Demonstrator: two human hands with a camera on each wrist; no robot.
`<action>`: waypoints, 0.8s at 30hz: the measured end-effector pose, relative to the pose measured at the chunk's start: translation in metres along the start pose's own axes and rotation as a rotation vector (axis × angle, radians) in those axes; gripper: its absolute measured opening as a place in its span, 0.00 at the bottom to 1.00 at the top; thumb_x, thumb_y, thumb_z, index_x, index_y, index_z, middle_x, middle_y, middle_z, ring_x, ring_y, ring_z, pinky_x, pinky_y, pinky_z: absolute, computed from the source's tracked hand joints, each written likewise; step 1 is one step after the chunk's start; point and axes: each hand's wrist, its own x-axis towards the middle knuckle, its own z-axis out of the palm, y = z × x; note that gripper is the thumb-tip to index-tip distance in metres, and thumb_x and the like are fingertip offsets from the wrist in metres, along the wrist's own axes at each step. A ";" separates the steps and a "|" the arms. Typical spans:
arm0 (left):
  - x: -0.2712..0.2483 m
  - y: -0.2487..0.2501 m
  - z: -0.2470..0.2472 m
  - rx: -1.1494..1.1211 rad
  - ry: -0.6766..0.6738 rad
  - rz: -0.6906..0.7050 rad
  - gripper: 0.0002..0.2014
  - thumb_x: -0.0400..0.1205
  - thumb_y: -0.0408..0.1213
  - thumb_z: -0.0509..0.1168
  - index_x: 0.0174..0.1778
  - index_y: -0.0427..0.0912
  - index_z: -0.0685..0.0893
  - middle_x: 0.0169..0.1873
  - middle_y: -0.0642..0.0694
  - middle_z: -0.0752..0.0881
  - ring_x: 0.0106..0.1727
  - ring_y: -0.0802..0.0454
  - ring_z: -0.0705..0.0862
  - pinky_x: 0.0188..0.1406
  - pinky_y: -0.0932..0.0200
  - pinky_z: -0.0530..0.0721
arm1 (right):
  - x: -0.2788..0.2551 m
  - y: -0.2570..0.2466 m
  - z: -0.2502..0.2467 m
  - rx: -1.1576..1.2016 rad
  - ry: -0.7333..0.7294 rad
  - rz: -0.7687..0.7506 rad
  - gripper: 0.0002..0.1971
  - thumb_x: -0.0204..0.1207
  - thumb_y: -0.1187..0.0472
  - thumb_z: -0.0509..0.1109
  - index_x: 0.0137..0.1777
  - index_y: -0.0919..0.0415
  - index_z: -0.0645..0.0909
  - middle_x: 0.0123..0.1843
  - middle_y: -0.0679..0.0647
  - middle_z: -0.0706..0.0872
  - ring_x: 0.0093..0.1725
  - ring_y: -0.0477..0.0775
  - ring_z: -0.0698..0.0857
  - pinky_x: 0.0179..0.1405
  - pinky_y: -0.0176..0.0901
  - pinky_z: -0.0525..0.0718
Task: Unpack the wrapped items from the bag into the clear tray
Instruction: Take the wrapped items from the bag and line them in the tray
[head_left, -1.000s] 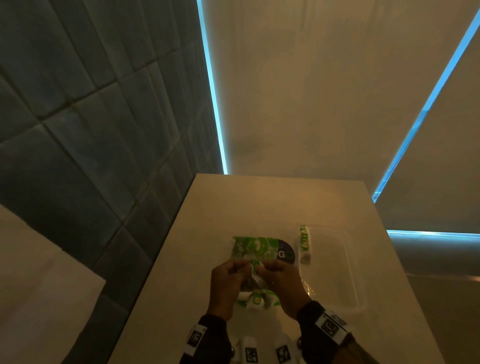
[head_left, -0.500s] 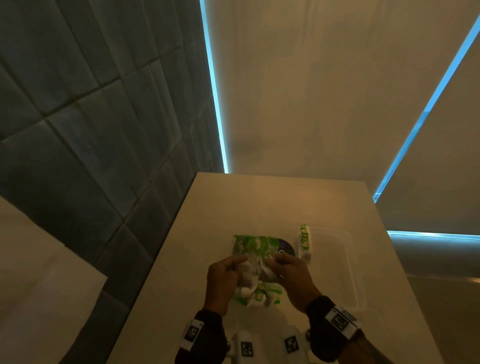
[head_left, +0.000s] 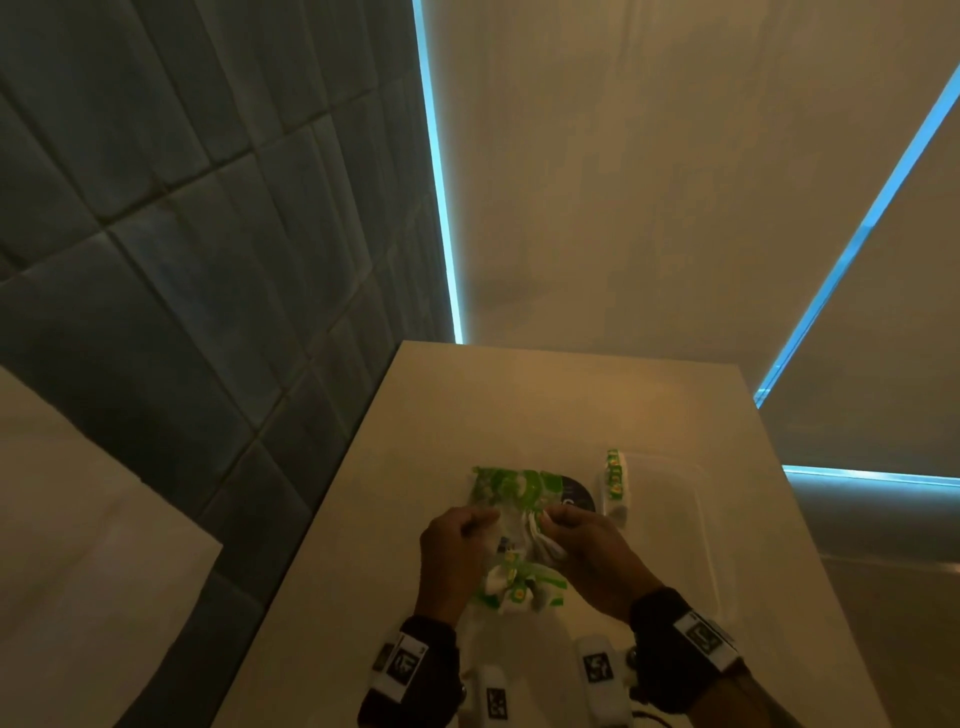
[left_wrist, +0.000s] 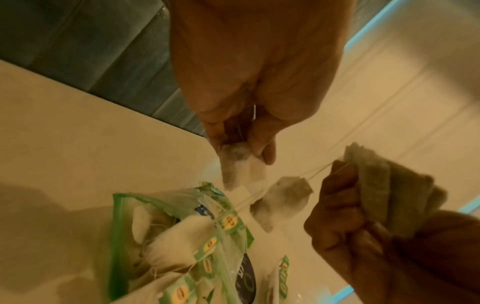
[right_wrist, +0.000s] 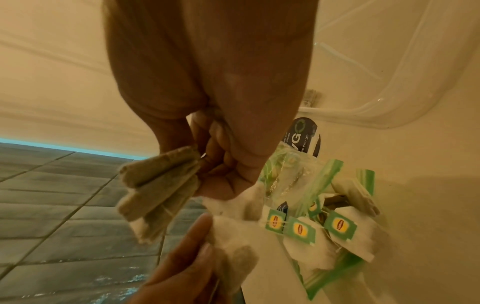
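1. Left hand (head_left: 454, 558) is up over the table (head_left: 519, 405), fingers curled, pinching one pale tea bag (left_wrist: 240, 162) between thumb and fingertips; the bag hangs down from the pinch.
2. Right hand (head_left: 592, 558) sits just beside the left, knuckles almost facing it, fingers clenched round a bunch of tea bags (right_wrist: 158, 191) that fan out of the fist toward the left hand.
3. In the left wrist view thin strings run from the right fist to another tea bag (left_wrist: 283, 199) dangling between the two hands.
4. The green zip bag (head_left: 519, 491) lies flat on the table right under and beyond both hands. Its mouth gapes open on the side near the wrists.
5. More tea bags with green-and-yellow tags (right_wrist: 319, 226) spill from that mouth, below the right hand in its wrist view.
6. A dark round label (head_left: 576, 496) shows on the bag, just beyond the right knuckles.
7. The clear tray (head_left: 696, 525) rests on the table on the outer side of the right hand, close to the bag.
8. One green-tagged packet (head_left: 615, 480) stands against the tray's near-left wall, just past the right hand's fingertips.
9. Whether that packet touches the zip bag, I cannot tell.
10. Grey tiled wall (head_left: 182, 260) off to the left hand's outer side.
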 end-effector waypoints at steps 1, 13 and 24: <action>0.001 -0.002 0.003 0.040 -0.016 0.005 0.09 0.81 0.32 0.66 0.51 0.45 0.90 0.49 0.48 0.90 0.51 0.55 0.85 0.53 0.60 0.83 | -0.001 -0.001 0.000 0.009 -0.015 0.010 0.12 0.83 0.71 0.61 0.39 0.67 0.81 0.37 0.59 0.83 0.39 0.56 0.84 0.54 0.54 0.83; 0.002 -0.011 0.018 0.063 -0.405 -0.111 0.11 0.77 0.27 0.64 0.46 0.46 0.87 0.48 0.44 0.88 0.48 0.51 0.84 0.51 0.54 0.85 | -0.010 -0.005 -0.004 0.040 0.015 0.015 0.17 0.84 0.69 0.58 0.33 0.62 0.76 0.32 0.56 0.79 0.31 0.51 0.81 0.43 0.47 0.80; 0.000 0.020 0.011 -0.357 -0.410 -0.061 0.11 0.78 0.26 0.70 0.49 0.47 0.89 0.45 0.45 0.91 0.46 0.48 0.88 0.44 0.53 0.88 | -0.008 -0.003 -0.013 0.091 -0.035 0.075 0.16 0.74 0.68 0.68 0.60 0.73 0.83 0.57 0.69 0.83 0.54 0.66 0.79 0.52 0.53 0.79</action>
